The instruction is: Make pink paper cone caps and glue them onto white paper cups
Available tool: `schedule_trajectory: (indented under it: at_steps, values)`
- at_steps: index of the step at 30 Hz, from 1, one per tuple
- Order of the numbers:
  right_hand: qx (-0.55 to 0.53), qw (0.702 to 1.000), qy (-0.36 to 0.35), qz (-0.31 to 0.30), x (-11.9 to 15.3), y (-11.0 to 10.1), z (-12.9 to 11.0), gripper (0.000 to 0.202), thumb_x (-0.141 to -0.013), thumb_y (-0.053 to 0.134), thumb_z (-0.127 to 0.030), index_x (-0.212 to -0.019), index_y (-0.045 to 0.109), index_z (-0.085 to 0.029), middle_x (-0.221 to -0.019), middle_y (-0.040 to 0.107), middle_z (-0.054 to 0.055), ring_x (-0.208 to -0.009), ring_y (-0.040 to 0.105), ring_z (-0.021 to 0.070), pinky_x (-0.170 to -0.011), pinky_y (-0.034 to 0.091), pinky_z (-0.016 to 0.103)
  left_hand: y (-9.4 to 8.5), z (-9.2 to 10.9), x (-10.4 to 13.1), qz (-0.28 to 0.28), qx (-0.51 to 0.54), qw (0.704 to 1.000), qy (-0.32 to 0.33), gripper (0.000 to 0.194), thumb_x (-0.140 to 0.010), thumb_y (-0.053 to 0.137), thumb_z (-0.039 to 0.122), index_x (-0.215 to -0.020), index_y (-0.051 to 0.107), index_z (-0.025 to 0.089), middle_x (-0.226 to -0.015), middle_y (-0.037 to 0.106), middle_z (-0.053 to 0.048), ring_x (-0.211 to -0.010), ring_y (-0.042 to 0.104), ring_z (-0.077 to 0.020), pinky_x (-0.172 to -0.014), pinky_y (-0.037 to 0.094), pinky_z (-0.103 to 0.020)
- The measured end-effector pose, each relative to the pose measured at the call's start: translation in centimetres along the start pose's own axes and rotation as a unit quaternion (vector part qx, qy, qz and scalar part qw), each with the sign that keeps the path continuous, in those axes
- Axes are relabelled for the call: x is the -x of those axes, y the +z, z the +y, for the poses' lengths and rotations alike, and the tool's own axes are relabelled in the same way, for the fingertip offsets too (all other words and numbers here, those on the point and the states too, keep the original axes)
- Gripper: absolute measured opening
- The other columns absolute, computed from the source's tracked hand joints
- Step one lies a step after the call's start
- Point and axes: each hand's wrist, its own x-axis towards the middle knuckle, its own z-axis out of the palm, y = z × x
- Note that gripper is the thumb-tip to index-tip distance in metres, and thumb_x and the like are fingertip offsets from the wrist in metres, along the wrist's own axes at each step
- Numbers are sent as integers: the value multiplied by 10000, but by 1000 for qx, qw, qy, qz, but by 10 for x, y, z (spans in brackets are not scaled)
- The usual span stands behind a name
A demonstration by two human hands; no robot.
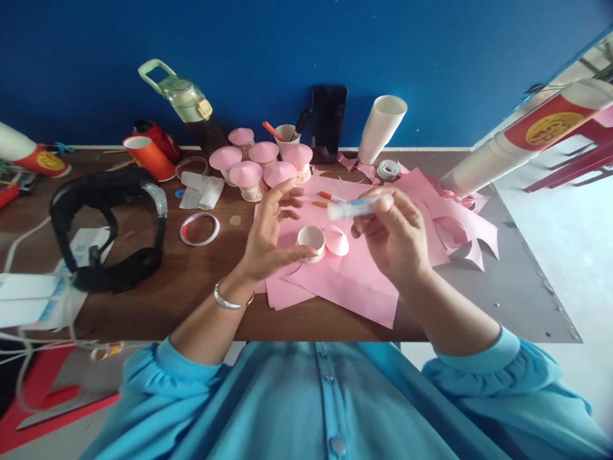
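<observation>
My right hand (395,233) is closed round a white glue tube (354,207) with a blue label, blurred and held level above the pink paper. My left hand (268,239) has its fingers spread, and its thumb reaches to the side of a small paper cup (311,240). Whether the thumb touches the cup, I cannot tell. The cup stands upright, mouth up, on pink paper sheets (357,281). Just right of it lies a pink paper cone (337,240). Behind my left hand stand several patterned cups topped with pink cones (246,176).
At the back are a stack of white cups (380,131), a phone (329,118), a cup with pens (287,133) and a bottle (191,105). Pink scraps (462,233) lie right. A tape roll (200,229), a black headset strap (108,230) and white cables (29,358) lie left.
</observation>
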Motion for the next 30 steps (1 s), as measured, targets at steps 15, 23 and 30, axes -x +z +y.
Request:
schedule_trajectory:
  at_steps: [15, 23, 30]
  values:
    - [415, 882, -207, -86, -17, 3, 14, 96, -935, 690, -254, -1022, 694, -211, -904, 730, -2, -637, 598, 112, -631, 488, 282, 12, -23, 13, -186, -168, 957, -148, 573, -732, 869, 292, -1220, 577, 225, -1137, 736, -47, -995, 717, -245, -851, 587, -386]
    - [394, 887, -237, -45, -13, 5, 9, 121, -935, 713, -255, -1050, 692, -224, -956, 749, 15, -722, 645, 148, -665, 538, 292, 14, -37, 20, -103, -206, 973, -8, 621, -704, 898, 408, -1159, 518, 225, -1065, 660, -42, -937, 672, -224, -794, 569, -367]
    - [407, 867, -275, -80, -10, 6, 8, 106, -968, 673, -251, -1073, 685, -239, -990, 741, 29, -785, 669, 166, -667, 556, 304, 18, -38, 19, -91, -206, 974, 33, 597, -701, 900, 341, -1153, 524, 233, -1069, 659, -39, -978, 674, -238, -839, 579, -390]
